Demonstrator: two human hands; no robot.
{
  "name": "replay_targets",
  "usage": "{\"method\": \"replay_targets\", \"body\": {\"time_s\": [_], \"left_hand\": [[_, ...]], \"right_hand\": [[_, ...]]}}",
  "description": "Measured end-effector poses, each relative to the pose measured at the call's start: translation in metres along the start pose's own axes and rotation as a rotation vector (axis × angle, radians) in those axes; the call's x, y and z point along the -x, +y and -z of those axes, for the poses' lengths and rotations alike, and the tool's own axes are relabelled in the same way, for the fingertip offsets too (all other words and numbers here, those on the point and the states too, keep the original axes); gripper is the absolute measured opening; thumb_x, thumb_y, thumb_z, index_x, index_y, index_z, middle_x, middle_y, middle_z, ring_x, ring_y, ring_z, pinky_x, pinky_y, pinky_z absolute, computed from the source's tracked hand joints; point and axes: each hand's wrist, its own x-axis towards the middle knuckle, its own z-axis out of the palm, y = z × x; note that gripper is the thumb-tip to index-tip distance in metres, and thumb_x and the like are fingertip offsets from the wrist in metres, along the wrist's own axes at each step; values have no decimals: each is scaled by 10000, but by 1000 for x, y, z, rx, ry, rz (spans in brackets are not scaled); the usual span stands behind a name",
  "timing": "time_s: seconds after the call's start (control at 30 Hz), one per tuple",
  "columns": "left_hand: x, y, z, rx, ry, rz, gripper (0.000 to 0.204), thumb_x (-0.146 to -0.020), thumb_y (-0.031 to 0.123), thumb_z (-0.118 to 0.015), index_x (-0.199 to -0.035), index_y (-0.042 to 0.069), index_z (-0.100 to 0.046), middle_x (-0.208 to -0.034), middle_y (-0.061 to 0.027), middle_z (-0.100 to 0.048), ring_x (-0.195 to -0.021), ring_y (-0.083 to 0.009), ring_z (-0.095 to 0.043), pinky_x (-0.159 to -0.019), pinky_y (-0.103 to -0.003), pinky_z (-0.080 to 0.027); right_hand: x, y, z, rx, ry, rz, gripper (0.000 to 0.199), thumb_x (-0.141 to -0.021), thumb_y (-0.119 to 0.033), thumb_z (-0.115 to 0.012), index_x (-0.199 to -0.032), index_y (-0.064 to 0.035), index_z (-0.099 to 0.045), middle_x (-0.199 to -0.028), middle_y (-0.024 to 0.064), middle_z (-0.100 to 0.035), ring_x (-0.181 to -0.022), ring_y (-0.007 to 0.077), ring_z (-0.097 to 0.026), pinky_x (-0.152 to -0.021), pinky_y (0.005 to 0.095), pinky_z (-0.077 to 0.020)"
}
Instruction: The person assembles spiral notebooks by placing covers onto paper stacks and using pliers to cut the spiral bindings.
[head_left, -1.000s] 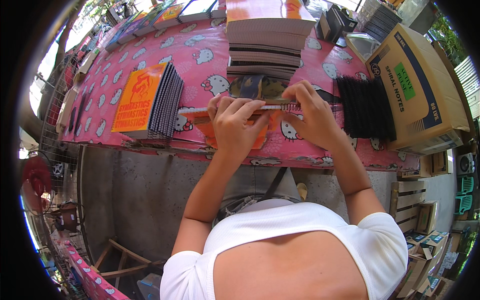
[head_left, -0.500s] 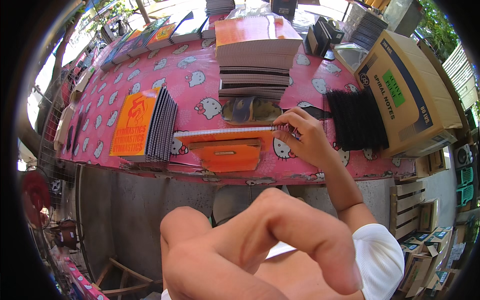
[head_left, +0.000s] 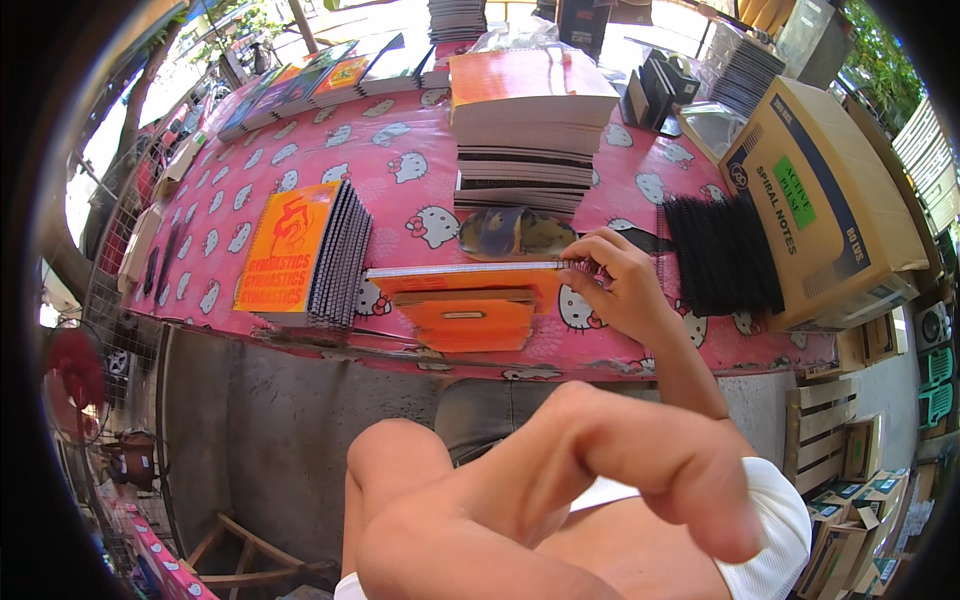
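My right hand [head_left: 612,280] pinches a thin dark spiral coil [head_left: 598,268] at the right end of an orange-covered notebook [head_left: 545,290]. The notebook stands on edge, its white punched side [head_left: 465,272] facing up. Against its front is an orange block with a small slot [head_left: 465,325]. Close to the camera, my left hand [head_left: 570,480] looms large and blurred, its fingers bent and apart, with nothing visible in them. It is away from the table. Just behind the notebook lies a camouflage-patterned item [head_left: 515,232]; its kind is unclear.
To the left sits a stack of bound orange notebooks [head_left: 300,250]. A tall pile of unbound notebooks [head_left: 530,110] stands behind. Black spiral coils [head_left: 720,255] lie heaped at right beside a cardboard box [head_left: 850,210]. The pink tablecloth's front edge [head_left: 400,358] runs before me.
The whole view has shifted slightly, so the table sits a little lower and farther right. My left hand has moved slightly rightward. My right hand stays at the notebook's right end.
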Motion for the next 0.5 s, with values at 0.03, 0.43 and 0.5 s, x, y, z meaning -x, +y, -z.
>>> {"method": "replay_targets", "body": {"time_s": [0.03,0.43,0.5], "left_hand": [[-3,-5,-7,74,-20,-92,277,-813,140,-649,-590,149,-486,-846,-51,-496,-801,-177,-518,-883,-418,-418],[-10,-39,-12,406,-96,-533,298,-739,312,-778,-608,104,-610,-1043,-247,-502,-908,-238,-520,-799,-293,-371],[-16,-27,-8,322,-140,-483,294,-739,312,-779,-611,105,-614,-1037,-248,-506,-917,-241,-519,-800,-295,-372]], "right_hand": [[4,-1,10,28,19,-11,201,-796,-96,-720,-952,-6,-631,-876,84,-594,-751,188,-586,-658,283,-461],[2,-3,5,9,31,12,204,-801,-107,-717,-949,1,-627,-867,94,-591,-727,205,-581,-648,296,-468],[1,-3,3,-8,18,-7,206,-811,-119,-707,-952,5,-621,-854,117,-578,-733,249,-595,-666,327,-486]]}}
